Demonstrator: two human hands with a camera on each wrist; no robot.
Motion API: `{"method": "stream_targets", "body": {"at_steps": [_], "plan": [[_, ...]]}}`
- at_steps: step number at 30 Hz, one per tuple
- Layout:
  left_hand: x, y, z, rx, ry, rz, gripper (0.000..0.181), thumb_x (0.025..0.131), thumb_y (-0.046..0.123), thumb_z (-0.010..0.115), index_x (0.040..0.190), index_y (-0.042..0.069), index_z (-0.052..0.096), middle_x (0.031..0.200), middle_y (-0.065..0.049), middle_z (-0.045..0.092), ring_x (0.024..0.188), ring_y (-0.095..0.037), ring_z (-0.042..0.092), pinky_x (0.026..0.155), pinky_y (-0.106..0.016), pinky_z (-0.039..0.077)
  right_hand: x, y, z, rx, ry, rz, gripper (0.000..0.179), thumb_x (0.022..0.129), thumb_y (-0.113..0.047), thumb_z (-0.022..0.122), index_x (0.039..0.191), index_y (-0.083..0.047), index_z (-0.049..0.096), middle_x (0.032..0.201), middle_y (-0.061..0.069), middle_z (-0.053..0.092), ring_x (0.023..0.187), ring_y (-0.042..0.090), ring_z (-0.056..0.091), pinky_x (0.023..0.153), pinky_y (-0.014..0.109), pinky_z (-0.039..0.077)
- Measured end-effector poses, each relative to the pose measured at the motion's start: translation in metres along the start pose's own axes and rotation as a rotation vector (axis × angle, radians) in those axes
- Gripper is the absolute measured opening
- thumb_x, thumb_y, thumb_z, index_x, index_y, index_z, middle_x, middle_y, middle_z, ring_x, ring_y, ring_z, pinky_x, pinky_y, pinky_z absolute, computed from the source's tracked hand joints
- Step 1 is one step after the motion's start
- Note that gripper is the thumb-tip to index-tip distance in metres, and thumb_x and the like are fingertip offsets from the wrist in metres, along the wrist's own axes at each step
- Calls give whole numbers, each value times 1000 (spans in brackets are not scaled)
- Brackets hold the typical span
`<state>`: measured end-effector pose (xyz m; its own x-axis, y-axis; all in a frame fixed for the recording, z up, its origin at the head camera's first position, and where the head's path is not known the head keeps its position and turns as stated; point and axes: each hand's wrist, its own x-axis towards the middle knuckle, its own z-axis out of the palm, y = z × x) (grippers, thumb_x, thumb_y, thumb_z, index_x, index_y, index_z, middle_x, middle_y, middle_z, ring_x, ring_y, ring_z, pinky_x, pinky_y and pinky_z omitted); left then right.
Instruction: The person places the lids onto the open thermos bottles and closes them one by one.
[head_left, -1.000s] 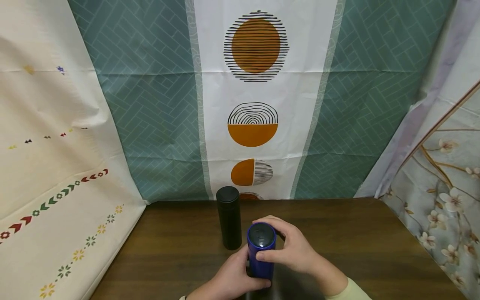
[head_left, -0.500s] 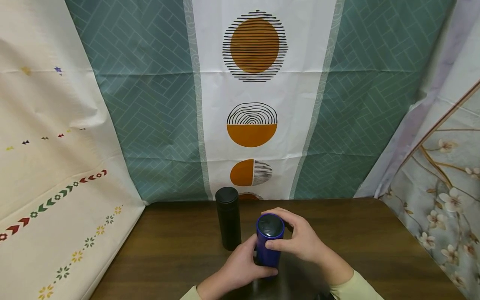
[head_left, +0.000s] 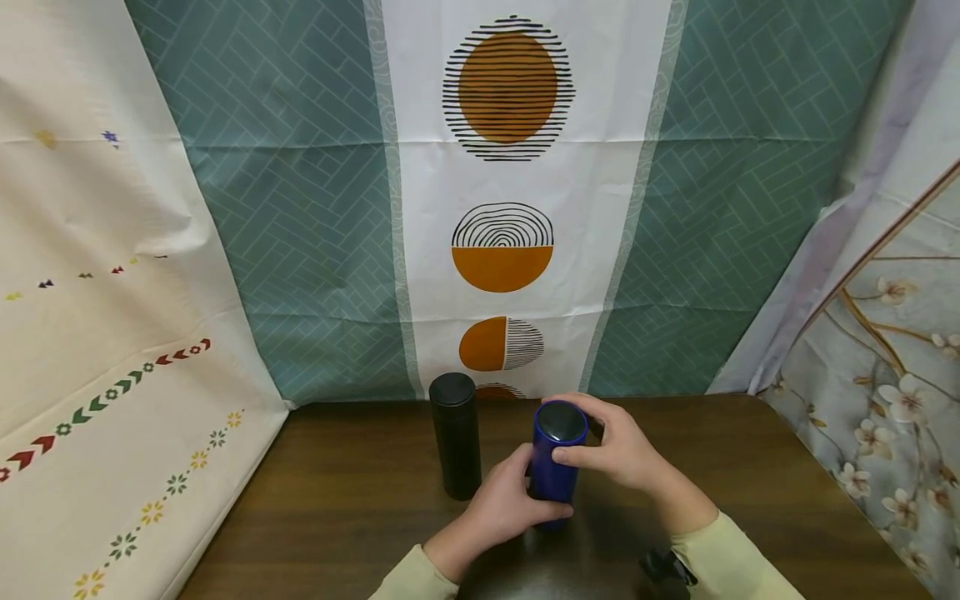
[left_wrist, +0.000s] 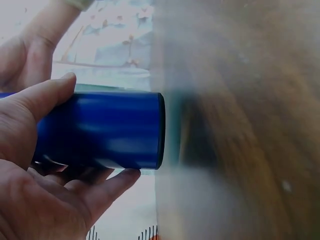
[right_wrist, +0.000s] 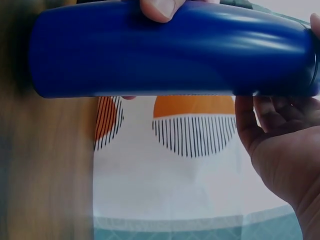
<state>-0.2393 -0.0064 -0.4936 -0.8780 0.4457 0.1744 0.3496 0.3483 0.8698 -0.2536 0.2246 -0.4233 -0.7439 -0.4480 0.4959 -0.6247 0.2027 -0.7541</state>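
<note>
A tall blue thermos with a glossy dark lid top stands nearly upright between both hands, right of the table's middle. My left hand grips its lower body from the left, thumb in front. Around the upper end, just below the lid, my right hand holds it with the thumb across the front. In the left wrist view the dark-rimmed base of the blue thermos shows close over the wood. To its left, a black thermos stands upright on the table, untouched.
The dark wooden table ends at a hanging teal and white cloth behind. A cream cloth borders the left side, a flowered curtain the right. A small black object sits by the right sleeve.
Both hands have carried the blue thermos rightward and farther from the person, widening its distance from the black thermos. The black thermos has stayed in place.
</note>
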Motion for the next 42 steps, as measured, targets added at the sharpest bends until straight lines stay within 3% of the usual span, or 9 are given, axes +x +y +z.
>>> {"method": "stream_targets", "body": {"at_steps": [4, 11, 21, 34, 42], "plan": [[11, 0, 3, -9, -8, -18, 75, 84, 33, 101, 146, 20, 62, 134, 6, 72, 120, -16, 72, 105, -49, 60, 3, 5, -8, 1, -1, 8, 58, 94, -9, 88, 149, -13, 69, 139, 0, 75, 131, 24, 67, 112, 68, 43], [26, 2, 8, -2, -3, -34, 74, 85, 33, 100, 146, 21, 62, 134, 6, 72, 121, -17, 72, 105, -50, 59, 7, 13, -21, -1, 2, 20, 57, 95, -7, 86, 149, -14, 69, 140, 2, 75, 131, 24, 67, 113, 56, 47], [44, 0, 17, -22, -9, -21, 74, 88, 30, 98, 151, 21, 59, 140, 5, 71, 125, -17, 70, 110, -51, 57, 12, 27, -35, -9, 6, 13, 56, 96, -6, 84, 149, -14, 69, 140, 3, 75, 129, 23, 67, 113, 50, 47], [53, -7, 22, -14, -7, -23, 76, 89, 30, 97, 153, 18, 58, 143, 1, 71, 127, -21, 70, 112, -54, 56, 13, 38, -37, 13, 11, 43, 53, 95, -6, 85, 146, -11, 70, 136, 6, 77, 126, 25, 68, 111, 63, 43], [57, -8, 20, -1, 2, -24, 76, 90, 29, 97, 153, 17, 57, 141, 0, 71, 125, -20, 70, 111, -53, 56, 15, 40, -37, 57, 34, 93, 59, 92, -5, 87, 148, -6, 69, 139, 16, 74, 128, 37, 65, 110, 63, 44]]}}
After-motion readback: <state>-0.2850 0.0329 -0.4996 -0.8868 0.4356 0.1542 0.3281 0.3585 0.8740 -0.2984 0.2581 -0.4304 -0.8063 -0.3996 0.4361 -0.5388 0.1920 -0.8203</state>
